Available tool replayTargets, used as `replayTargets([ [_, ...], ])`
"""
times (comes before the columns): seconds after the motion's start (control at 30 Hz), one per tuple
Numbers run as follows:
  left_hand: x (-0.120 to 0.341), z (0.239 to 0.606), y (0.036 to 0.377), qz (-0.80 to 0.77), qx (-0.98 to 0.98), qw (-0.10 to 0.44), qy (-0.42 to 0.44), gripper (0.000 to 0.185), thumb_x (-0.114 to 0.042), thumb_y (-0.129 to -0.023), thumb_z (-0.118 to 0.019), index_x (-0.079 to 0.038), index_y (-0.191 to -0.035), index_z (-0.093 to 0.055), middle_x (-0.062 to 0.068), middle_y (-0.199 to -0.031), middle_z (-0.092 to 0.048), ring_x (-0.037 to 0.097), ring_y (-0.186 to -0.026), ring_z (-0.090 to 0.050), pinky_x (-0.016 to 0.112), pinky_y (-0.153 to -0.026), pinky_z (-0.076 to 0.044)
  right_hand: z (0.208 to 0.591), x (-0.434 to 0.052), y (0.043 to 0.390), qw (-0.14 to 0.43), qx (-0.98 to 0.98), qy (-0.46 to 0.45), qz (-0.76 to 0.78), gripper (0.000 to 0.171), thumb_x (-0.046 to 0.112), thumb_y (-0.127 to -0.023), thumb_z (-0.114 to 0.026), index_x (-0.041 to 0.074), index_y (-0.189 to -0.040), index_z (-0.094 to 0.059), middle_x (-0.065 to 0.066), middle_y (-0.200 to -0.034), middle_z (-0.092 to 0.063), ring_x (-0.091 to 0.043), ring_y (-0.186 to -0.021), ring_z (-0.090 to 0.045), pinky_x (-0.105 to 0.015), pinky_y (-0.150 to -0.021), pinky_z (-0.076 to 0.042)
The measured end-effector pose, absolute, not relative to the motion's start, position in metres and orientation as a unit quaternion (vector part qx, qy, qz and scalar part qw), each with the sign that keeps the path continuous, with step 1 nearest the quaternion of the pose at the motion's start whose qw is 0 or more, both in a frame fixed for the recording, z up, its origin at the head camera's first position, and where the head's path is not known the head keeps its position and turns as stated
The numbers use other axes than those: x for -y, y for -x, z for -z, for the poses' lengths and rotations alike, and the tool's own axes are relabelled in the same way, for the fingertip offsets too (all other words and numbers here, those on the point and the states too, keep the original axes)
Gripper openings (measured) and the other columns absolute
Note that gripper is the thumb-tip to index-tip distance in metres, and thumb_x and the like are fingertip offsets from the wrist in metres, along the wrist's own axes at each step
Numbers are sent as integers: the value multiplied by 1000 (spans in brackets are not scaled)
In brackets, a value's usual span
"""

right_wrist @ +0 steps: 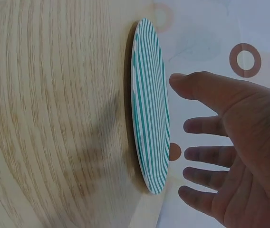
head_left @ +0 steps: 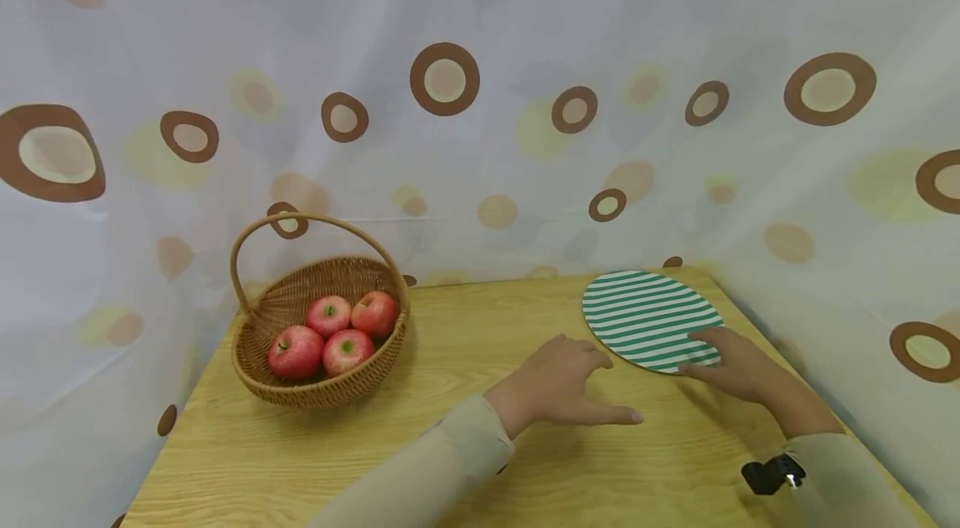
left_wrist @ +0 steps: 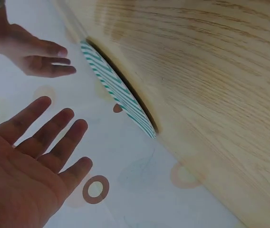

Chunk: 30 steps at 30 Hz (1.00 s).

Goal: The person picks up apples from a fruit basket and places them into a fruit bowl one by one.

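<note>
A round plate with green and white stripes (head_left: 645, 316) lies flat at the back right of the wooden table (head_left: 465, 328). My right hand (head_left: 731, 361) hovers over its near right edge, fingers spread and straight; in the right wrist view the right hand (right_wrist: 230, 152) stands clear of the plate (right_wrist: 149, 109). My left hand (head_left: 570, 382) is held flat just left of the plate, fingers extended, holding nothing. In the left wrist view the left hand (left_wrist: 35, 156) is open, with the plate (left_wrist: 118, 92) and the right hand (left_wrist: 35, 57) beyond it.
A wicker basket (head_left: 315, 391) with a hoop handle stands at the table's left, holding several red apples (head_left: 330, 332). A spotted curtain (head_left: 480, 95) hangs behind and around the table. A black strap (head_left: 772, 474) sits on my right wrist.
</note>
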<state>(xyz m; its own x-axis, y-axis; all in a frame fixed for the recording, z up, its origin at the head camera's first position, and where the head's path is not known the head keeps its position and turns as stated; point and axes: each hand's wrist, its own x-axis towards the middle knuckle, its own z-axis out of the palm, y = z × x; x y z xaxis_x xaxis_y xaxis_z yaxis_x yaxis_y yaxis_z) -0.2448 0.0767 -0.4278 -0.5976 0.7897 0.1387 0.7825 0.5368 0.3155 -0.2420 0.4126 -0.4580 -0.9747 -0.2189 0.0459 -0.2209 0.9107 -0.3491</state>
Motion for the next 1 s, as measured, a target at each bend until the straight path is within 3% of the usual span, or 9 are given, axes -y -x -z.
replayTargets([
  [0.13, -85, 428, 251, -188, -868, 24, -458, 78, -80, -92, -60, -20, -140, -69, -7, -139, -70, 8, -124, -68, 24, -104, -56, 459, -415, 244, 2, 977, -112, -179, 75, 42, -96, -78, -13, -142, -56, -41, -143, -54, -64, -130, -52, -73, -98, -51],
  [0.5, -100, 432, 260, -177, -873, 58, -450, 74, -75, -96, -58, -19, -143, -66, -8, -142, -66, 9, -130, -63, 24, -107, -54, 467, -421, 248, -15, 977, -101, -189, 77, 46, -96, -78, -11, -143, -57, -40, -145, -53, -63, -130, -52, -73, -99, -51],
  [0.8, -111, 447, 266, -177, -874, 78, -446, 74, -73, -97, -59, -17, -144, -64, -7, -145, -65, 9, -133, -61, 24, -109, -52, 475, -427, 255, -44, 981, -96, -161, 88, 57, -92, -78, -4, -151, -54, -47, -159, -31, -70, -135, -43, -78, -96, -49],
  [1.0, -117, 452, 271, -161, -870, 69, -460, 71, -70, -100, -58, -15, -145, -65, -8, -143, -66, 8, -133, -62, 22, -110, -51, 479, -428, 264, -59, 983, -94, -145, 87, 61, -93, -75, -3, -150, -56, -46, -157, -36, -69, -135, -45, -78, -99, -48],
])
